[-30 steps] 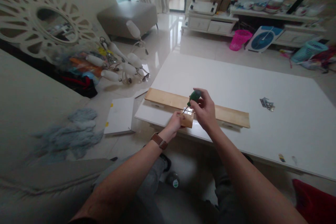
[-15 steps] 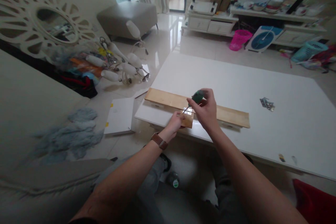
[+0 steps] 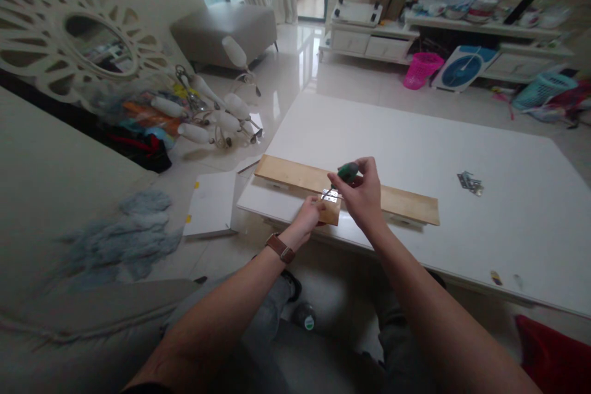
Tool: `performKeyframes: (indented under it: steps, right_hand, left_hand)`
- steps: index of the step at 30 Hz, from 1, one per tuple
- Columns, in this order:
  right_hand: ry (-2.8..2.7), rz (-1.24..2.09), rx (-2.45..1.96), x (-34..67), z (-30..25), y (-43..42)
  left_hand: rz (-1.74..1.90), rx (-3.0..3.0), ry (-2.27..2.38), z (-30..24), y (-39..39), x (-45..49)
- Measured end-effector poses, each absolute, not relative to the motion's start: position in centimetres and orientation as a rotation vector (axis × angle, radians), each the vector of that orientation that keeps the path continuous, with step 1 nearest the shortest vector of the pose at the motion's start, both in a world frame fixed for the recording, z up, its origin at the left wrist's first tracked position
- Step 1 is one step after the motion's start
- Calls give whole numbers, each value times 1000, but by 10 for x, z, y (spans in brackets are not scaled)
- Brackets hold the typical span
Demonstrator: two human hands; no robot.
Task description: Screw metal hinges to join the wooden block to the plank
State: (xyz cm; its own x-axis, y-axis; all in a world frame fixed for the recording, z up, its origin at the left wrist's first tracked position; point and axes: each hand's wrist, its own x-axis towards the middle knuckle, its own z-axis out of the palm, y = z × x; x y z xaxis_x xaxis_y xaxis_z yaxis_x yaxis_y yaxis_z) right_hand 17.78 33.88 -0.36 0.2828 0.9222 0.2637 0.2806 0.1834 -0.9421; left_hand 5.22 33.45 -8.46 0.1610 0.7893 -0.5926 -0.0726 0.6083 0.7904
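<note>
The left hand (image 3: 307, 217) pinches the small board (image 3: 329, 215) at nine o'clock; the right hand (image 3: 363, 189) pinches the screwdriver (image 3: 348, 172). Ideally, it stands square to the metal plate (image 3: 330, 196).

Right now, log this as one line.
left hand: holding small board | right hand: holding screwdriver, tip at hinge | metal pieces: on table

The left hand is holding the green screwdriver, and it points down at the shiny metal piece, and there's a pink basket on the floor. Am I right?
Not quite: the head view shows the right hand holding the green screwdriver, not the left. It does point down at the shiny metal piece, and the pink basket is on the floor.
</note>
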Motion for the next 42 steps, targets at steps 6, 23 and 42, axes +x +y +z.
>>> performKeyframes:
  steps: [6,23,42]
  right_hand:
    - [-1284,728,-1314,179,-2,337]
    - [-1275,708,-1300,179,0,336]
    - [-1335,709,-1272,180,-2,336]
  left_hand:
    - [710,699,1250,-85,334,52]
    - [704,698,1267,-79,333,53]
    - [700,704,1283,-81,334,53]
